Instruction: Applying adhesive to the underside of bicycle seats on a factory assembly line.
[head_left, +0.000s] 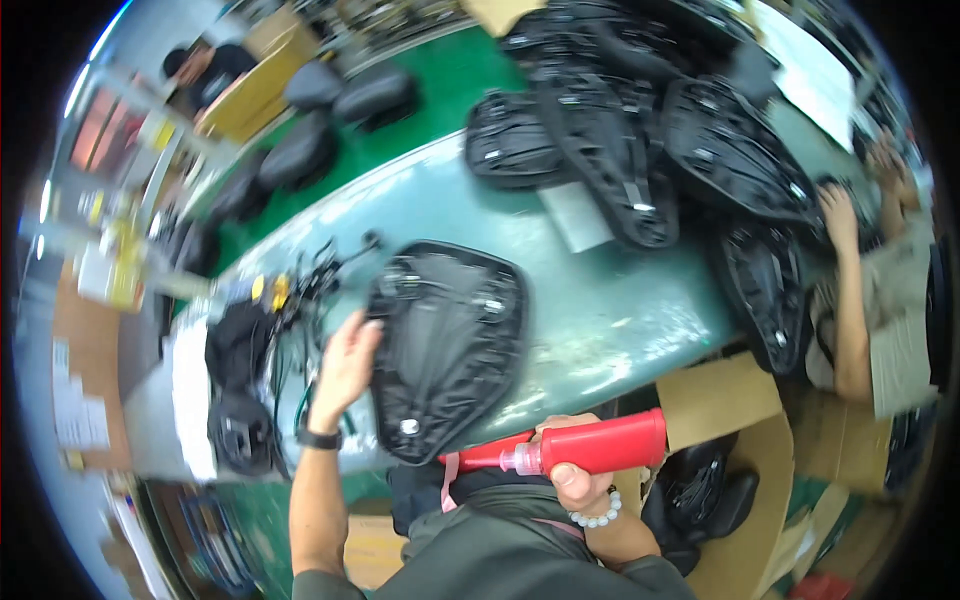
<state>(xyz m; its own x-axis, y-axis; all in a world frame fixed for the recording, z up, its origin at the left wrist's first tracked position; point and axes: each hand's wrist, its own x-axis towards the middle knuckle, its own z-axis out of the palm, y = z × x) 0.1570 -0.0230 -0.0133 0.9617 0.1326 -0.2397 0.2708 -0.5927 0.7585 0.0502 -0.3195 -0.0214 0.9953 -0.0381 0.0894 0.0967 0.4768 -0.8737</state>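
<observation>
A black padded seat lies underside up on the near part of the table, showing its ribbed base and a few shiny metal fittings. My left hand grips its left edge, fingers at the rim. In front of my body, my right hand is closed around a red handheld tool. The tool has a thick body, a clear collar and a slim tapered end pointing left; its exact kind is unclear. Some of my right fingers are hidden behind it.
Several black seats are piled at the table's far right. Cables and black parts lie at left. An open cardboard box holding black parts stands at lower right. A co-worker's arm reaches in from the right; another person is far left.
</observation>
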